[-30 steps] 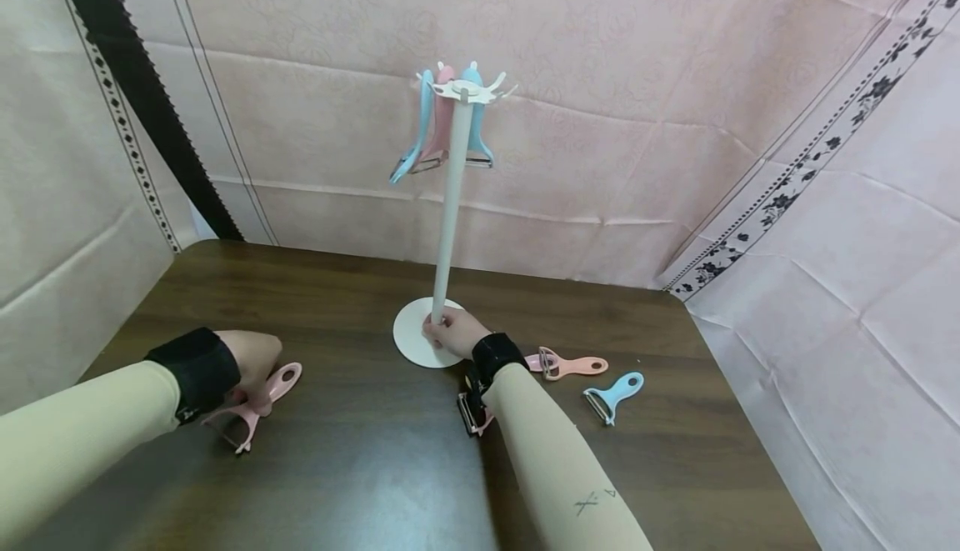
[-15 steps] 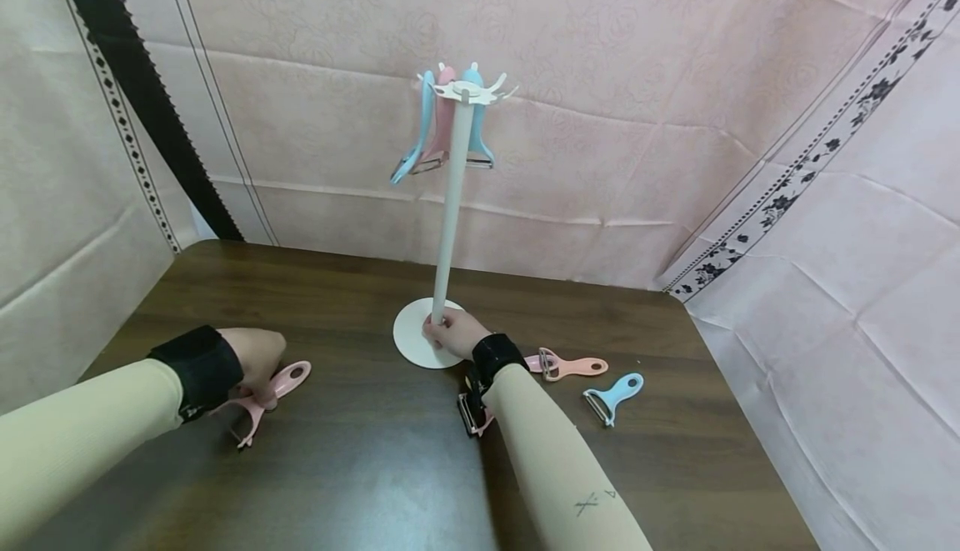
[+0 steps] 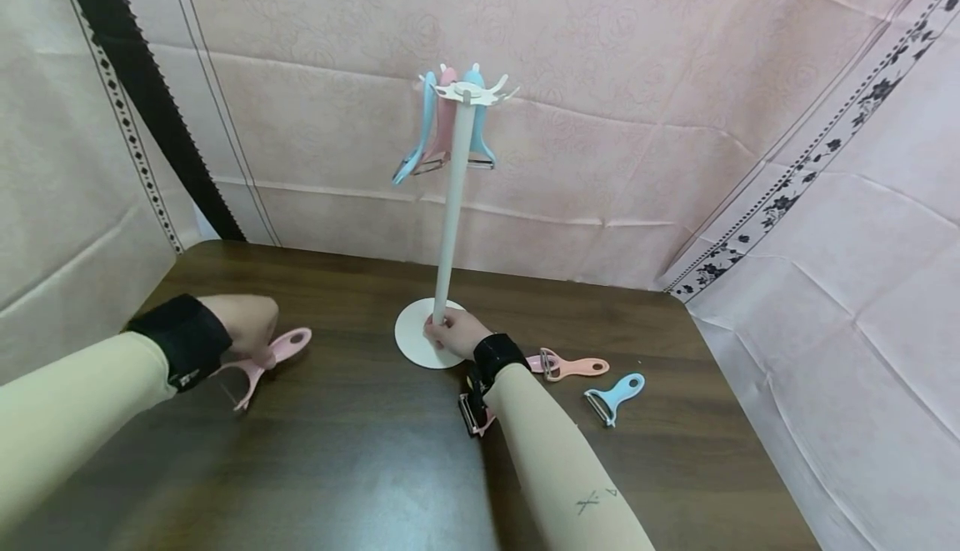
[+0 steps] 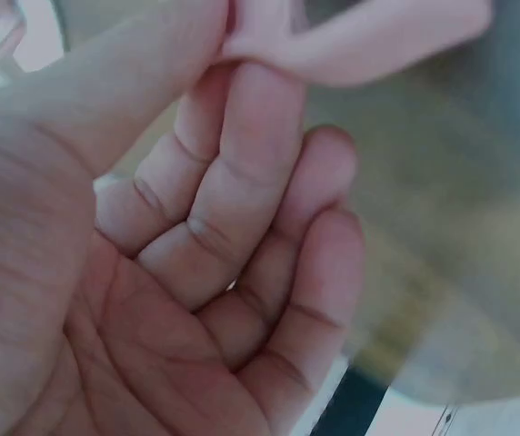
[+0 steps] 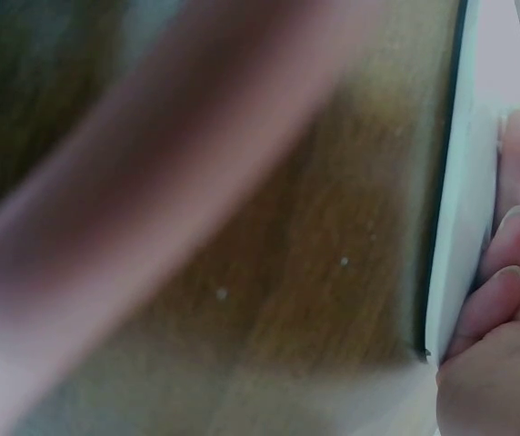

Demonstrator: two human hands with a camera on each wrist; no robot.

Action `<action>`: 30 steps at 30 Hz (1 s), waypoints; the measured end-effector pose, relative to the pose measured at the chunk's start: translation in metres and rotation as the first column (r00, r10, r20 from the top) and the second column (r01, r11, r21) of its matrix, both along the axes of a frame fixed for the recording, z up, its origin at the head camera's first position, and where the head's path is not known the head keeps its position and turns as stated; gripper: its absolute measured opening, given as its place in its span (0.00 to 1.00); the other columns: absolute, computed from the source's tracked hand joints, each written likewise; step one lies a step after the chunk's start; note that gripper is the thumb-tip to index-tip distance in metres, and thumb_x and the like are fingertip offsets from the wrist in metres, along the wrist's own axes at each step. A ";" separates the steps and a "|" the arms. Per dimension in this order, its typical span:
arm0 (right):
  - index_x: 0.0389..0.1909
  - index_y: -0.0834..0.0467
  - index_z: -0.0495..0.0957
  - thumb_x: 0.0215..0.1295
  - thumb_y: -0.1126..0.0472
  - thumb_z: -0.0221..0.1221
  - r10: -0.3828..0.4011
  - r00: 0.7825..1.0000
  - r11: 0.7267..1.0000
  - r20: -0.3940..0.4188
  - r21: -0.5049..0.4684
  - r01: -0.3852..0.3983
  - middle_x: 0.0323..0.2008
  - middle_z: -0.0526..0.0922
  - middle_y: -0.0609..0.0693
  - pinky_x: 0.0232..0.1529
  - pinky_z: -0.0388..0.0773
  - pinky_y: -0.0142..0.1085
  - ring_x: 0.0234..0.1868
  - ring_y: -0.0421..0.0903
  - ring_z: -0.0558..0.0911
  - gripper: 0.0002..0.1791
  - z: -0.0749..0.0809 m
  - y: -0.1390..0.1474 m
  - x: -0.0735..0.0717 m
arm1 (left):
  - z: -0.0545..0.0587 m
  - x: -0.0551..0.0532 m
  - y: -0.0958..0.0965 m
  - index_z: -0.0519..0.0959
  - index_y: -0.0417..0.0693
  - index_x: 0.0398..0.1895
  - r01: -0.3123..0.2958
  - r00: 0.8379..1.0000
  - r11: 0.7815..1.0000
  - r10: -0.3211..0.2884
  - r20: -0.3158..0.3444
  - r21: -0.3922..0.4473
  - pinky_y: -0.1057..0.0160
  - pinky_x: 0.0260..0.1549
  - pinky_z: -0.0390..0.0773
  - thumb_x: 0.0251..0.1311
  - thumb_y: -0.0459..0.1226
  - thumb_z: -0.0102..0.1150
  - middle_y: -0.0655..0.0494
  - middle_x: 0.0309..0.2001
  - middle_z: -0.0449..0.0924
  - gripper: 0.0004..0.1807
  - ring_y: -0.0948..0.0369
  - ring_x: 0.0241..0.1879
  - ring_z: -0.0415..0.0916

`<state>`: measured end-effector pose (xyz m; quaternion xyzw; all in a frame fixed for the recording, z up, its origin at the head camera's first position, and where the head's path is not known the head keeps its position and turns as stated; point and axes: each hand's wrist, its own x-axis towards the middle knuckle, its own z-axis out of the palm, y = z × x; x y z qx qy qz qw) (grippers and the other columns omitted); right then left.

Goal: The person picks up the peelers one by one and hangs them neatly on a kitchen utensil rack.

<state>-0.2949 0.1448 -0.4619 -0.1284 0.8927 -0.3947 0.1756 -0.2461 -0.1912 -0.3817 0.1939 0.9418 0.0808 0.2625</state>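
My left hand pinches a pink peeler near its neck, over the left part of the table. In the left wrist view the thumb and fingertips meet on the pink plastic, and the other fingers curl loosely. My right hand grips the foot of the white pole, low over the round white base. In the right wrist view its fingers lie along the base. Two blue peelers and a pink one hang from the hooks on top.
Right of the stand lie an orange-pink peeler and a blue peeler on the brown table. Another peeler is partly hidden under my right wrist. A pale cloth wall rises behind the table.
My left hand has moved farther from me and slightly upward in view, carrying the pink peeler. My right hand stays on the pole, and the stand has not moved.
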 end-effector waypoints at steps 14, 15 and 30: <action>0.39 0.55 0.78 0.72 0.58 0.53 -0.007 1.000 1.000 0.000 0.004 0.007 0.27 0.76 0.48 0.45 0.66 0.41 0.37 0.47 0.74 0.07 0.002 0.000 0.002 | 0.044 -0.023 -0.005 0.72 0.49 0.21 0.044 0.963 0.972 0.020 -0.267 0.231 0.62 0.21 0.62 0.61 0.40 0.61 0.60 0.20 0.66 0.12 0.61 0.21 0.63; 0.39 0.56 0.78 0.72 0.57 0.54 -0.008 1.000 1.000 0.001 0.006 0.008 0.27 0.76 0.48 0.45 0.66 0.41 0.37 0.47 0.74 0.07 0.002 0.000 0.002 | 0.047 -0.022 -0.002 0.73 0.49 0.22 0.035 0.958 0.963 0.043 -0.283 0.266 0.62 0.21 0.62 0.63 0.41 0.61 0.59 0.21 0.66 0.13 0.61 0.21 0.64; 0.39 0.53 0.78 0.71 0.54 0.55 -0.011 1.000 1.000 0.009 0.012 0.011 0.27 0.76 0.47 0.44 0.66 0.41 0.38 0.47 0.75 0.07 -0.004 0.001 -0.004 | 0.105 -0.014 0.036 0.77 0.46 0.38 0.064 0.762 0.765 0.378 -0.526 0.641 0.64 0.22 0.68 0.67 0.51 0.55 0.51 0.29 0.77 0.17 0.56 0.28 0.70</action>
